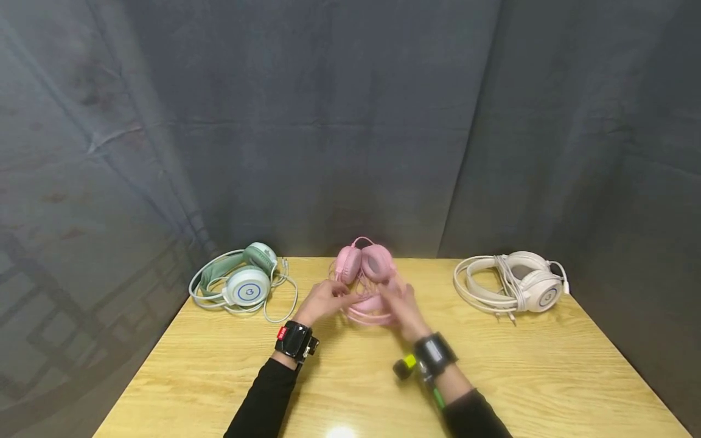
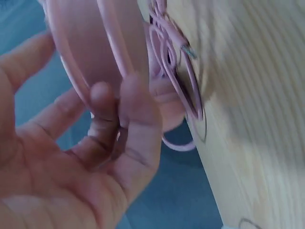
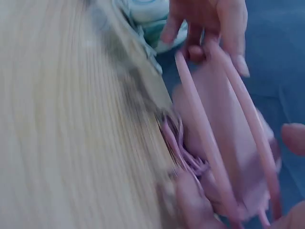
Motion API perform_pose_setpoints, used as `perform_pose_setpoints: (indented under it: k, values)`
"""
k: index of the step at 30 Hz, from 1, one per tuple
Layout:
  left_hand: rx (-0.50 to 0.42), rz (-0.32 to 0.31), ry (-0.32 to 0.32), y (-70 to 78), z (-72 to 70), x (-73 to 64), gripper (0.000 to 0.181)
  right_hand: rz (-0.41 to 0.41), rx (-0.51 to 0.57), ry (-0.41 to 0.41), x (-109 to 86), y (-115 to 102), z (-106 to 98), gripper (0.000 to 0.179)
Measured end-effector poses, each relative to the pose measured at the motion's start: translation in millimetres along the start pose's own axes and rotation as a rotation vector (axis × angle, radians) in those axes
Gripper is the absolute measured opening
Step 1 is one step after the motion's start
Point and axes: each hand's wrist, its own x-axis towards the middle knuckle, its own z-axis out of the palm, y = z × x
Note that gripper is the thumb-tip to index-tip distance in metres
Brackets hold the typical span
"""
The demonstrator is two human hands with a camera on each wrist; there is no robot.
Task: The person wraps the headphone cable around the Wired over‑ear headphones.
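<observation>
A: Where does the pink headset (image 1: 378, 263) sit against the two hands?

B: Between them. Its ear cups lie toward the back of the desk (image 1: 219, 377), and its headband (image 1: 368, 319) is on the near side. I can't tell whether the band is lifted off the wood.

A: And the left grip?

B: The left hand (image 1: 325, 299) is at the headset's left flank. Its fingers are bent and pinch the rim of the headband; the left wrist view shows the tips against it.

A: The right one?

B: The right hand (image 1: 404, 309) is on the headset's right flank, blurred. In the right wrist view thumb and finger sit apart on either side of the band. Whether that grip is clenched on it, I can't tell.

A: Anything close in?

B: A bunched pink cord (image 2: 164, 50) beside the headset, with a metal plug tip (image 2: 188, 50).

A: Farther out?

B: Left of the pink headset, a green-and-white headset (image 1: 247, 286) with its pale cable; well to the right, a cream headset (image 1: 539, 293) with its cord wound round it. Behind the pink one hangs dark cloth (image 1: 306, 152). Nearer the person than the headset, each wrist wears a black band (image 1: 296, 339), with black sleeves (image 1: 265, 395) below.
</observation>
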Motion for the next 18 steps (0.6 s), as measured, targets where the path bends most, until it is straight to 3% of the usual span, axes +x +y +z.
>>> perform_pose_setpoints:
  k: [4,9,11,15,18]
  values:
    - [0.044,0.122,-0.101,8.8,9.1,-0.4,0.028,0.047,0.146,0.088,0.5,0,3,0.121]
    - [0.107,0.262,-0.153,21.7,19.1,-4.8,0.026,0.037,0.147,0.173,2.3,1,-2,0.131]
    - [0.126,0.281,-0.168,26.0,22.6,-6.4,0.028,0.017,0.123,0.189,3.3,1,-8,0.119]
    - [0.083,0.275,-0.183,25.7,27.4,-5.2,0.037,0.003,0.071,0.183,5.6,-1,-22,0.072]
    - [0.016,0.211,-0.094,20.5,27.9,-2.3,0.034,0.048,0.06,0.187,7.5,-2,-33,0.053]
